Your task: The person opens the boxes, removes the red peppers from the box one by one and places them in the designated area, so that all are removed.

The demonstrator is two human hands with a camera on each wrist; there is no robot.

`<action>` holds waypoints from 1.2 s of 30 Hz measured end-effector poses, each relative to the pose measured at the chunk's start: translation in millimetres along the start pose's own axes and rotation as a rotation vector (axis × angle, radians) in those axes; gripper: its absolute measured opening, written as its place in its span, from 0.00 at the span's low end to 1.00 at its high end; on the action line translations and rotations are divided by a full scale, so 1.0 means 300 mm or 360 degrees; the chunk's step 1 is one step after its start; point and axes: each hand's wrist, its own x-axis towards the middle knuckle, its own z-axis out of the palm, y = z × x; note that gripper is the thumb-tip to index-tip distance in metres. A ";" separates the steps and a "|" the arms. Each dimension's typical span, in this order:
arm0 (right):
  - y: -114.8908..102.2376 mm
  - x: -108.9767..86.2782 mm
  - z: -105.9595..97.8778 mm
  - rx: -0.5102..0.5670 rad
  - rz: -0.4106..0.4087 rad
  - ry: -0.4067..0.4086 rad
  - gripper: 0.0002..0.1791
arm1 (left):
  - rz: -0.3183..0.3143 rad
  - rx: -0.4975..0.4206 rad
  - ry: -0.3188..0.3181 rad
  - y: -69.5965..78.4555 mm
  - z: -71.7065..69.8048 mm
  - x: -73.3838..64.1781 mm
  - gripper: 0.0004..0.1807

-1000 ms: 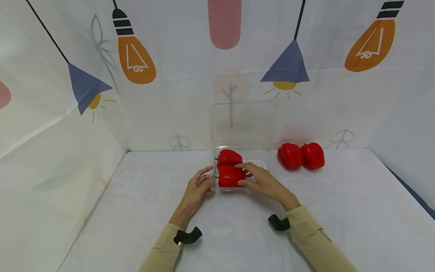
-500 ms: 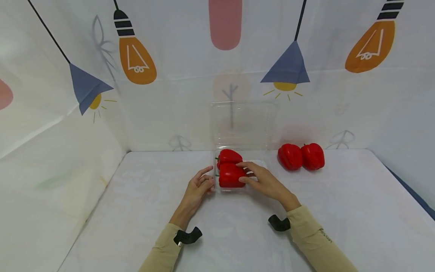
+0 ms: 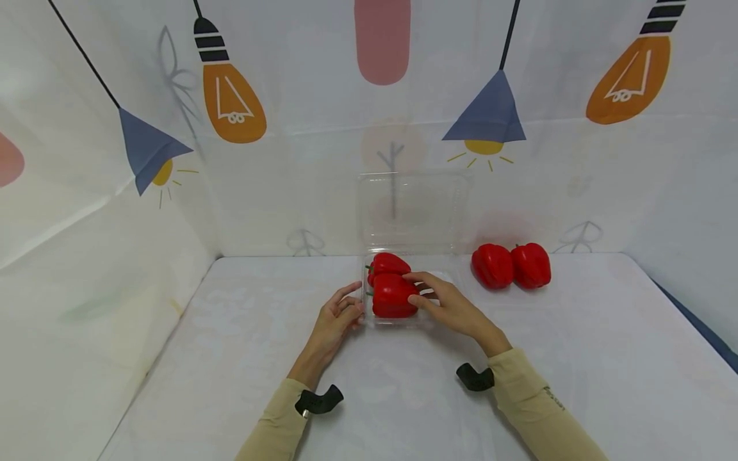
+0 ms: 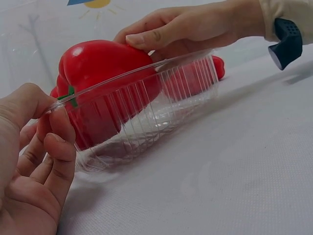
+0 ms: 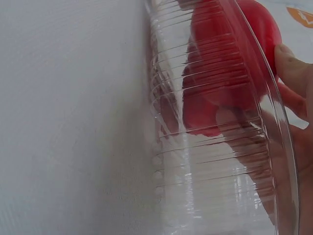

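A clear plastic clamshell box [image 3: 439, 275] lies on the table with its see-through lid [image 3: 426, 205] standing up behind. My left hand [image 3: 333, 325] pinches the box's left rim between thumb and fingers, plain in the left wrist view. My right hand [image 3: 452, 314] reaches in from the right and grips a red bell pepper [image 3: 394, 296] by its right end. That pepper rises above the rim in the left wrist view, its green stem [image 4: 71, 95] toward my left hand. Another red bell pepper [image 3: 389, 262] lies behind it in the box, partly hidden.
Two more red bell peppers [image 3: 492, 266] sit side by side on the table, right of the box. A white cloth covers the table [image 3: 242, 307]. Close behind stands a white curtain [image 3: 311, 186] printed with lamps and bulbs.
The front pepper has risen slightly and its stem end has tipped up, my right hand moving a little up with it. My left hand stays on the rim.
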 end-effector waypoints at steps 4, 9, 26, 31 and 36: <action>0.010 0.001 -0.001 -0.0011 -0.0008 0.0019 0.27 | 0.0003 -0.0002 0.0003 -0.001 0.002 -0.001 0.27; 0.015 -0.001 -0.004 0.0047 0.0030 0.0042 0.27 | 0.0019 -0.0016 -0.0011 -0.004 0.002 0.000 0.27; 0.009 -0.009 -0.023 0.0186 0.0145 0.0092 0.26 | 0.0024 0.0008 0.0007 -0.007 0.007 -0.003 0.27; 0.006 -0.007 -0.029 0.0234 0.0190 0.0099 0.27 | 0.0020 -0.0003 0.0003 -0.004 0.005 -0.002 0.27; 0.007 -0.006 -0.033 0.0229 0.0194 0.0108 0.26 | 0.0022 -0.0009 -0.0010 -0.003 0.004 0.000 0.28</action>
